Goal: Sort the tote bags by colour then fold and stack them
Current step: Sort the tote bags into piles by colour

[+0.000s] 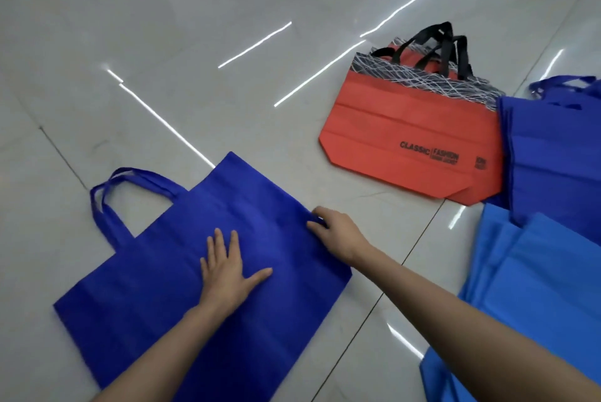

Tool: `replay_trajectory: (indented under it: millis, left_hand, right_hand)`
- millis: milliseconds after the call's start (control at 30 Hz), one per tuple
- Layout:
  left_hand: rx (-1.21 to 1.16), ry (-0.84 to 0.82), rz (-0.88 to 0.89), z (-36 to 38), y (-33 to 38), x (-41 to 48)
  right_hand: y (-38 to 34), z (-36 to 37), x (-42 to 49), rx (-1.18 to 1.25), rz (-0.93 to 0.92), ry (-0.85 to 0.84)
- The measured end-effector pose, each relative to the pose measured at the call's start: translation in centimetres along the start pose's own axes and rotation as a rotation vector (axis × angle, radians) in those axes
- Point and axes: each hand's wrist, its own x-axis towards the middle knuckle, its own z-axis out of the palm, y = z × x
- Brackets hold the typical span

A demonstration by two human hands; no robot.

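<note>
A dark blue tote bag (156, 274) lies flat on the tiled floor, its handles pointing to the upper left. My left hand (227, 268) presses flat on the middle of it, fingers spread. My right hand (335, 231) grips the bag's right edge with curled fingers. Two orange tote bags (400, 128) with black handles lie stacked further right. A pile of dark blue bags (553, 148) overlaps their right side. Light blue bags (533, 300) lie at the lower right.
The glossy grey tiled floor (227, 60) stretches across the top and left of the view, with bright light reflections on it.
</note>
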Motion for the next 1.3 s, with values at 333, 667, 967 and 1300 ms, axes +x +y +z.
replay_trajectory:
  millis: [333, 667, 967, 1300]
  left_hand:
    - [-0.262, 0.016, 0.235, -6.5, 13.3, 2.7]
    - [-0.038, -0.082, 0.598, -9.4, 31.6, 3.8]
    - [0.182, -0.166, 0.92, -7.8, 38.8, 6.3]
    - [0.198, -0.087, 0.729, -11.4, 32.3, 16.2]
  right_hand:
    - [4.3, -11.4, -4.7, 0.507, -0.07, 0.602]
    - [15.8, -26.8, -12.1, 0.606, 0.172, 1.117]
    - [29.1, -36.5, -17.4, 0.3, 0.588, 1.233]
    - [20.7, -30.1, -3.1, -0.09, 0.408, 0.883]
